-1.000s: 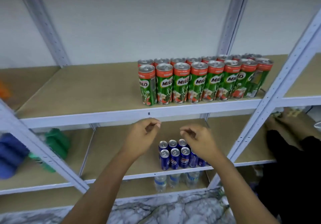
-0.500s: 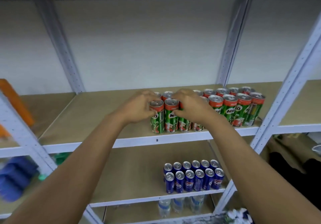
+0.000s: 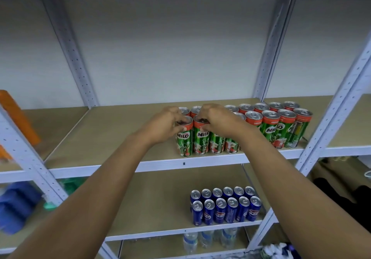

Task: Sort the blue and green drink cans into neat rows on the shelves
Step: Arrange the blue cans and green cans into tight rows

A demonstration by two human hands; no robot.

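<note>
Green Milo cans (image 3: 270, 127) stand in two rows on the upper shelf (image 3: 112, 138), toward its right half. My left hand (image 3: 164, 124) wraps the top of the leftmost front green can (image 3: 184, 140). My right hand (image 3: 216, 121) grips the top of the second front green can (image 3: 200, 140) beside it. My arms hide parts of the middle cans. Blue cans (image 3: 225, 208) stand in two neat rows on the shelf below (image 3: 152, 208), untouched.
White perforated shelf posts (image 3: 339, 106) frame the bays. Water bottles (image 3: 208, 238) sit on the lowest shelf. Orange items (image 3: 18, 116) and blurred blue items (image 3: 14, 206) occupy the left bay. A person in dark clothing (image 3: 353, 196) is at the lower right.
My hands rose from the blue cans on the lower shelf to the green cans above and closed on the two leftmost front cans. The view tilted upward.
</note>
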